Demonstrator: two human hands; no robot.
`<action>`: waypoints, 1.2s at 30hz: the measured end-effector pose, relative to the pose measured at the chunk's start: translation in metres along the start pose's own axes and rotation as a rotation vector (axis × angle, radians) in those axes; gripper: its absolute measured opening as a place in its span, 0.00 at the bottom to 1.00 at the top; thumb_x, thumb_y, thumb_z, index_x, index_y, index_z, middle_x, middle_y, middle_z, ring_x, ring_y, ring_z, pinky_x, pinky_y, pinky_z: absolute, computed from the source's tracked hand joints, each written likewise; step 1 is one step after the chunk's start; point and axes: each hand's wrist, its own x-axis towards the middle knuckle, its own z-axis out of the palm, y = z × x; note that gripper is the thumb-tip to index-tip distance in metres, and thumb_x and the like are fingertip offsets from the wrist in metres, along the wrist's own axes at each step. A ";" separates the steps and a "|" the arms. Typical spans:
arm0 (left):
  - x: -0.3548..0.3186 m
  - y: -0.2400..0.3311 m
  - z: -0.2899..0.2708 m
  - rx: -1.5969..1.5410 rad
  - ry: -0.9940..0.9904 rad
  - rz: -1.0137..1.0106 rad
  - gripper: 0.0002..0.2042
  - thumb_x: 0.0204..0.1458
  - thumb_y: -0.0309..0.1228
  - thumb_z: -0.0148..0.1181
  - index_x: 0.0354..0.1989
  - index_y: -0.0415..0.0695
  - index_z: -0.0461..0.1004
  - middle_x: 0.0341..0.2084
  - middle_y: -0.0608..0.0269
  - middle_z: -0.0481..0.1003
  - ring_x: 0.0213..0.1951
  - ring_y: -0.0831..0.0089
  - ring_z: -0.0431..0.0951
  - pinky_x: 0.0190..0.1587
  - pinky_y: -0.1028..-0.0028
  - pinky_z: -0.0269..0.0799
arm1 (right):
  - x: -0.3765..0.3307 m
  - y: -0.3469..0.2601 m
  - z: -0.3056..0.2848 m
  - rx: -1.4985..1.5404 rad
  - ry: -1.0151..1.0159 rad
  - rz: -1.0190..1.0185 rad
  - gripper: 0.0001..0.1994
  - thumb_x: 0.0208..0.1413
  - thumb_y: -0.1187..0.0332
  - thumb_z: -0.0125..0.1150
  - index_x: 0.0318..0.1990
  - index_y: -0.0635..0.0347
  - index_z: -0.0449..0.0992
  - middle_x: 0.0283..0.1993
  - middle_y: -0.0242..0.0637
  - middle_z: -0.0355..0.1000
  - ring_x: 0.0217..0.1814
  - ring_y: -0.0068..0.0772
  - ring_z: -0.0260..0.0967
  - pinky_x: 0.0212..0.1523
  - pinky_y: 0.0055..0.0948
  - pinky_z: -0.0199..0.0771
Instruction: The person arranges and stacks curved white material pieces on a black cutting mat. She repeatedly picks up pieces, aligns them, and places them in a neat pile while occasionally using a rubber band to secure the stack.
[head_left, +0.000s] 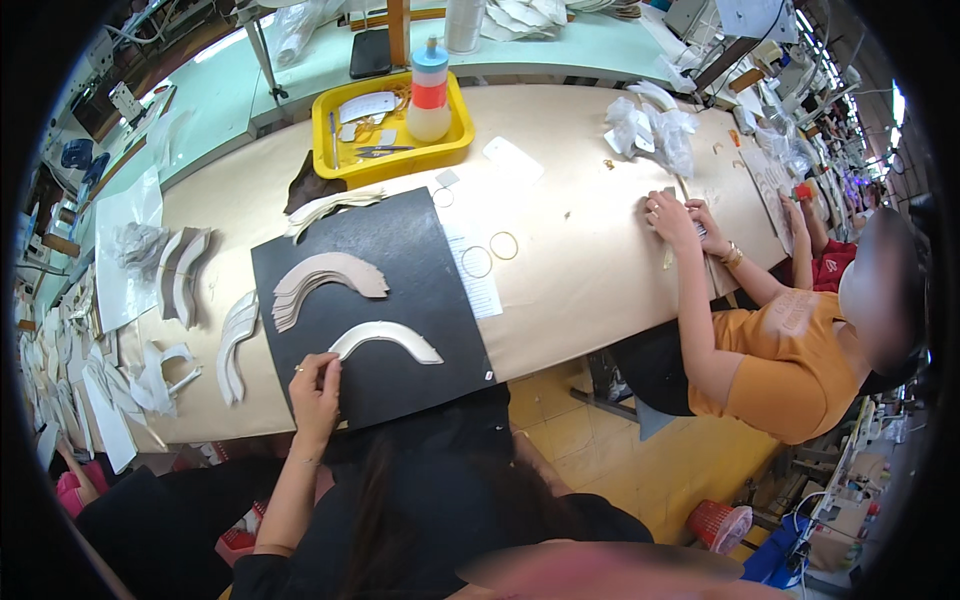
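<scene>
My left hand [316, 391] comes up from the lower edge and pinches the left end of a curved beige cut piece [388, 338]. That piece lies flat on a black mat [420, 260]. A fanned stack of similar curved pieces [325, 281] rests on the mat just above it. My right hand is not in view; dark hair and clothing fill the lower middle.
A yellow tray [331, 150] at the back holds a white bottle [430, 92] and scissors. More curved pieces [234, 348] lie stacked left of the mat. Two thin rings [490, 254] lie on a white paper strip. A co-worker in an orange shirt [775, 365] handles material at the right.
</scene>
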 end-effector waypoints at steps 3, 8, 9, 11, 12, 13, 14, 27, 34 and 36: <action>0.000 -0.003 0.003 0.016 0.010 -0.020 0.03 0.58 0.23 0.59 0.37 0.38 0.77 0.23 0.63 0.72 0.24 0.76 0.70 0.29 0.75 0.65 | -0.003 -0.002 -0.003 0.063 0.019 0.021 0.14 0.52 0.63 0.65 0.39 0.68 0.81 0.34 0.48 0.79 0.40 0.42 0.78 0.43 0.37 0.77; 0.003 0.002 0.009 0.059 0.028 0.049 0.02 0.57 0.22 0.59 0.35 0.38 0.77 0.23 0.62 0.72 0.24 0.75 0.71 0.29 0.75 0.65 | -0.004 0.004 -0.007 0.123 0.018 0.039 0.15 0.52 0.63 0.66 0.39 0.67 0.81 0.34 0.46 0.79 0.39 0.40 0.77 0.42 0.36 0.76; 0.003 0.004 0.010 0.090 0.026 0.068 0.02 0.57 0.22 0.60 0.35 0.38 0.77 0.23 0.61 0.72 0.23 0.74 0.71 0.29 0.75 0.65 | -0.004 0.004 -0.008 0.130 0.014 0.044 0.15 0.51 0.63 0.66 0.39 0.67 0.81 0.33 0.46 0.79 0.39 0.40 0.77 0.42 0.36 0.76; 0.005 0.007 0.009 0.148 0.026 0.101 0.01 0.56 0.23 0.60 0.34 0.39 0.77 0.23 0.61 0.72 0.22 0.73 0.71 0.28 0.74 0.65 | -0.005 0.003 -0.013 0.135 0.005 0.048 0.15 0.51 0.63 0.66 0.39 0.67 0.81 0.33 0.45 0.79 0.38 0.39 0.77 0.41 0.35 0.76; 0.006 0.007 0.009 0.170 0.034 0.118 0.01 0.56 0.23 0.61 0.34 0.39 0.77 0.22 0.61 0.72 0.22 0.72 0.71 0.27 0.74 0.65 | -0.005 0.002 -0.015 0.135 0.003 0.044 0.15 0.51 0.63 0.66 0.39 0.67 0.81 0.33 0.45 0.79 0.38 0.39 0.77 0.41 0.35 0.76; 0.006 0.008 0.010 0.185 0.035 0.112 0.01 0.55 0.23 0.61 0.33 0.39 0.77 0.22 0.61 0.72 0.22 0.72 0.71 0.27 0.74 0.65 | -0.005 0.002 -0.017 0.136 0.004 0.044 0.15 0.51 0.62 0.66 0.39 0.67 0.81 0.33 0.45 0.79 0.38 0.39 0.77 0.41 0.35 0.76; 0.006 0.009 0.010 0.189 0.038 0.123 0.01 0.55 0.23 0.61 0.33 0.40 0.77 0.22 0.61 0.72 0.21 0.71 0.72 0.26 0.73 0.65 | -0.004 0.001 -0.019 0.135 0.003 0.044 0.15 0.51 0.62 0.67 0.39 0.67 0.81 0.33 0.45 0.79 0.38 0.38 0.77 0.41 0.34 0.76; 0.002 0.009 0.005 0.069 0.035 0.038 0.03 0.55 0.23 0.63 0.37 0.39 0.79 0.24 0.62 0.74 0.22 0.76 0.71 0.26 0.77 0.65 | 0.018 -0.024 -0.033 0.123 0.020 0.037 0.15 0.50 0.61 0.69 0.38 0.65 0.82 0.31 0.41 0.78 0.36 0.33 0.76 0.39 0.32 0.75; 0.000 0.010 -0.002 -0.017 0.029 -0.045 0.04 0.56 0.24 0.62 0.37 0.39 0.79 0.24 0.63 0.74 0.20 0.79 0.73 0.24 0.78 0.65 | 0.031 -0.027 -0.035 0.139 0.079 0.026 0.16 0.50 0.60 0.70 0.38 0.65 0.82 0.30 0.38 0.78 0.35 0.30 0.75 0.38 0.30 0.75; -0.003 0.013 -0.003 -0.168 0.052 -0.124 0.04 0.58 0.25 0.61 0.39 0.39 0.79 0.22 0.67 0.71 0.22 0.83 0.68 0.25 0.80 0.60 | 0.036 -0.025 -0.039 0.144 0.093 -0.007 0.16 0.49 0.60 0.71 0.36 0.66 0.81 0.29 0.40 0.78 0.34 0.32 0.76 0.36 0.31 0.74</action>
